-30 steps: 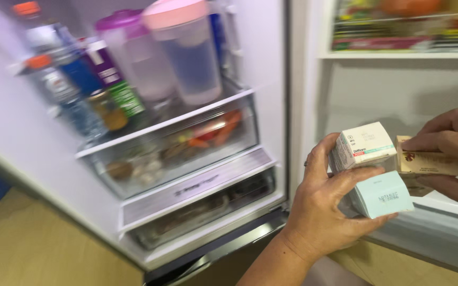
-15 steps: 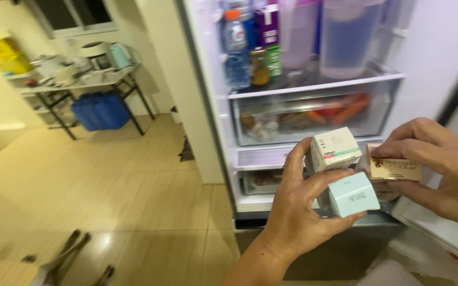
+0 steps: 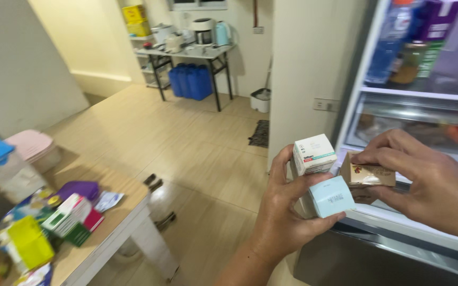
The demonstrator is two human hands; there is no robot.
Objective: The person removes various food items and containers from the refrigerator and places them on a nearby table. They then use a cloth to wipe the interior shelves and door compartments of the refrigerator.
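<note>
We had turned from the open fridge door (image 3: 398, 106) toward the room, a cluttered table (image 3: 117, 212) now at lower left. Our left hand (image 3: 284, 212) still clasped a white box (image 3: 314, 153) and a pale blue box (image 3: 331, 196); our right hand (image 3: 430, 185) pinched a brown packet (image 3: 368, 173) beside them.

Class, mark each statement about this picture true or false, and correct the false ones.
1. The left hand holds a white box and a pale blue box. True.
2. The right hand is empty. False: it grips a brown packet.
3. The fridge door is shut. False: it stands open, with bottles on its shelf.
4. Blue containers stand under the far table. True.
</note>
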